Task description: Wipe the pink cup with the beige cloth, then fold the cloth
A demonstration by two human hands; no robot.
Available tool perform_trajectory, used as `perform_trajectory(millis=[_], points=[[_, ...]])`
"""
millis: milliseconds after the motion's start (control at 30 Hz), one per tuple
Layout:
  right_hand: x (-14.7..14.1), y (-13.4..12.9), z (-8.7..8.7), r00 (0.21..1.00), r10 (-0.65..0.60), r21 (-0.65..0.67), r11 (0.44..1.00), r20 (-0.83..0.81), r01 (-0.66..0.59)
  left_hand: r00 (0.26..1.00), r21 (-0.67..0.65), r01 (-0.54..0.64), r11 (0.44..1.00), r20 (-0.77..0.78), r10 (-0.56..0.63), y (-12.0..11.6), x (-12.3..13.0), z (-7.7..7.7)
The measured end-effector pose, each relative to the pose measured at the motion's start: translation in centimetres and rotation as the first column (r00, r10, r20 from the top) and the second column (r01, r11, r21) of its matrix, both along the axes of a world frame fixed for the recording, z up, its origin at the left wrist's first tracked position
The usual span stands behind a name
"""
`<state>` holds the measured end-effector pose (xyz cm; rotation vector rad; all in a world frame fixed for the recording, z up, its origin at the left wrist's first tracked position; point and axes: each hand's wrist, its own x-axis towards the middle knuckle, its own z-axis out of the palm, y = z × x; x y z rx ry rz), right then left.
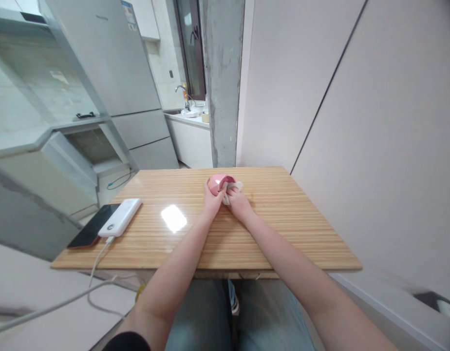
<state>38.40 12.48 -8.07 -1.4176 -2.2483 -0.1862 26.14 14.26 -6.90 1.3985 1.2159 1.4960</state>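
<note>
Near the far side of the wooden table, a glossy pink cup lies tilted on its side, its opening turned to the right. My left hand is wrapped around its near left side, with the thumb by the rim. In my right hand is a crumpled white tissue, bunched against and partly inside the cup's mouth. The right fingertips are partly hidden by the tissue and rim. Whether the cup touches the table I cannot tell.
On the table's left lie a dark phone and a white power bank, whose white cable hangs over the front edge. A pale wall stands to the right. Behind are a fridge and a sink faucet.
</note>
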Motion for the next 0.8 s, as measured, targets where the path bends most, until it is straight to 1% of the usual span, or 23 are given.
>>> perform_trajectory(millis=[67, 133, 233, 300, 367, 467, 533, 600, 667, 733, 800], points=[[0.0, -0.1, 0.1, 1.000, 0.017, 0.012, 1.000, -0.008, -0.017, 0.999, 0.027, -0.014, 1.000, -0.029, 0.015, 0.1, -0.2, 0.1], [0.1, -0.2, 0.3, 1.000, 0.008, 0.038, 0.999, 0.001, -0.008, 0.997, 0.047, -0.004, 0.999, -0.080, 0.008, 0.3, -0.8, 0.4], [0.4, -0.5, 0.6, 0.998, -0.039, 0.073, 0.997, 0.050, 0.035, 0.982, 0.093, 0.083, 0.992, -0.174, -0.066, 0.4, -1.9, 1.1], [0.5, -0.6, 0.6, 0.994, -0.062, 0.064, 0.996, 0.086, 0.056, 0.970, 0.112, 0.143, 0.983, -0.211, -0.117, 0.3, -2.3, 1.4], [0.6, -0.5, 0.6, 0.992, -0.057, 0.030, 0.998, 0.114, 0.054, 0.974, 0.077, 0.148, 0.986, -0.183, -0.132, 0.3, -2.2, 1.2], [0.5, -0.3, 0.4, 0.994, -0.041, 0.006, 0.999, 0.106, 0.041, 0.992, 0.005, 0.103, 0.995, -0.073, -0.103, 0.2, -1.3, 0.6], [0.3, -0.3, 0.3, 0.996, -0.040, 0.015, 0.999, 0.075, 0.039, 0.996, 0.020, 0.070, 0.997, -0.050, -0.069, 0.3, -0.8, 0.2], [0.1, -0.3, 0.3, 0.998, -0.021, 0.016, 1.000, 0.053, 0.020, 0.996, 0.056, 0.052, 0.997, -0.081, -0.047, 0.4, -0.8, 0.1], [0.1, -0.3, 0.4, 0.999, 0.005, 0.011, 1.000, 0.044, -0.006, 0.991, 0.073, 0.059, 0.996, -0.126, -0.049, 0.5, -1.2, 0.3], [0.0, -0.5, 0.6, 0.999, 0.014, 0.010, 1.000, 0.050, -0.014, 0.982, 0.081, 0.085, 0.993, -0.173, -0.070, 0.6, -1.9, 0.7], [0.1, -0.6, 0.8, 0.998, -0.016, 0.014, 1.000, 0.067, 0.015, 0.971, 0.098, 0.132, 0.986, -0.215, -0.109, 0.6, -2.4, 0.9]])
